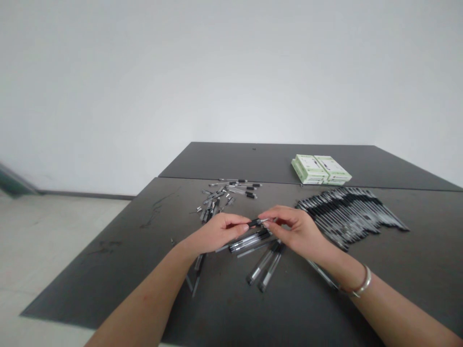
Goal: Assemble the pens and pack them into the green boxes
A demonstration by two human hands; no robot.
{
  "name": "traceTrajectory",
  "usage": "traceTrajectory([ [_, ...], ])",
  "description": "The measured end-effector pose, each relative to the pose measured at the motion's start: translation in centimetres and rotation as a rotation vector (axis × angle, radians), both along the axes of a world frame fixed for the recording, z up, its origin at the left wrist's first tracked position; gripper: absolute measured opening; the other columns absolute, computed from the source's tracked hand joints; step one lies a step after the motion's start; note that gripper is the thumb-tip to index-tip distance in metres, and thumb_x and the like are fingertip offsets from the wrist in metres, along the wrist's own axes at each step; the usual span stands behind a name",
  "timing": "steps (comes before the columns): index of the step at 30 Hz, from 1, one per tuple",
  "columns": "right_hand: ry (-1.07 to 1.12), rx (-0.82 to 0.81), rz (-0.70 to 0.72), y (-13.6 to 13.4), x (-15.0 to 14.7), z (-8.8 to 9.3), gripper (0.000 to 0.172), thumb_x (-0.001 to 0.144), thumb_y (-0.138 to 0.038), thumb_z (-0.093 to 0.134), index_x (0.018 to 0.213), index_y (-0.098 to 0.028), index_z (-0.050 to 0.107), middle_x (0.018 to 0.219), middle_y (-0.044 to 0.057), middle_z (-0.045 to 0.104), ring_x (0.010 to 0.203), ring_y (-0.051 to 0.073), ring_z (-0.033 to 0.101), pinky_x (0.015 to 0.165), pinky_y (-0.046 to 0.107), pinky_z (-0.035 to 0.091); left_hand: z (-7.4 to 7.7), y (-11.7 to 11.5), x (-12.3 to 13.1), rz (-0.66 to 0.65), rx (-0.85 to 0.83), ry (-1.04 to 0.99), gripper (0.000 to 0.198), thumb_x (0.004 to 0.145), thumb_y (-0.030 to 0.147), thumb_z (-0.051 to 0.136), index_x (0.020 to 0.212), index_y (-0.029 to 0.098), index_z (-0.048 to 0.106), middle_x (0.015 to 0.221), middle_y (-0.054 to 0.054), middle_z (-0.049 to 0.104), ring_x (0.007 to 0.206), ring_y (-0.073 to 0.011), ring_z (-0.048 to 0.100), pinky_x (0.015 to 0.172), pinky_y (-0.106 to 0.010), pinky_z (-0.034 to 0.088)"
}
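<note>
Between my two hands, above the middle of the table, is a pen with a black grip and a pale, thin end on the right. My left hand pinches its black grip between thumb and fingers. The fingertips of my right hand close on the light pointed end; fingers partly hide the small part there. Just below lie clear pen barrels with black grips. Two more clear pens rest nearer to me, apart from that bunch. Other loose pen parts stick out from under my left forearm.
Scattered pen parts spread beyond my left hand. On the right lies a wide row of pens side by side. Green and white boxes are stacked farther back. A seam crosses the dark table, with a wall behind it.
</note>
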State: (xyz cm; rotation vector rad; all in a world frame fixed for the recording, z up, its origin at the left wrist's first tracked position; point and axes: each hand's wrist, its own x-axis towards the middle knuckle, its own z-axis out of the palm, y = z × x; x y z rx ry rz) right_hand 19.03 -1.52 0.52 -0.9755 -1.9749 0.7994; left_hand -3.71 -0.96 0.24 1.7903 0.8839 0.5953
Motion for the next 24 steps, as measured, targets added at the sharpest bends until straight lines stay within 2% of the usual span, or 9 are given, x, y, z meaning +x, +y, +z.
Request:
traceTrajectory([
  [8, -0.015, -0.027, -0.039, 0.17, 0.08, -0.85, 0.013, 0.087, -0.029, 0.062, 0.092, -0.019, 0.068, 0.078, 0.002, 0.069, 0.067, 0.014, 0.061, 0.061, 0.025, 0.047, -0.23, 0.06, 0.02, 0.005, 0.02, 0.026, 0.035, 0.093, 0.032, 0.051, 0.118, 0.014, 0.068, 0.102, -0.007, 0.072, 0.089, -0.0187, 0.063, 0.08, -0.027, 0.047],
  [24, -0.203, 0.0, -0.054, -0.22, -0.01, -0.3, 0.026, 0.093, -0.037, 0.051, 0.081, -0.019, 0.066, 0.067, 0.0, 0.064, 0.06, 0.013, 0.056, 0.056, 0.024, 0.04, -0.06, -0.04, 0.14, 0.012, 0.055, 0.063, 0.035, 0.091, 0.032, 0.053, 0.116, 0.014, 0.069, 0.106, -0.008, 0.073, 0.097, -0.022, 0.065, 0.087, -0.031, 0.048],
])
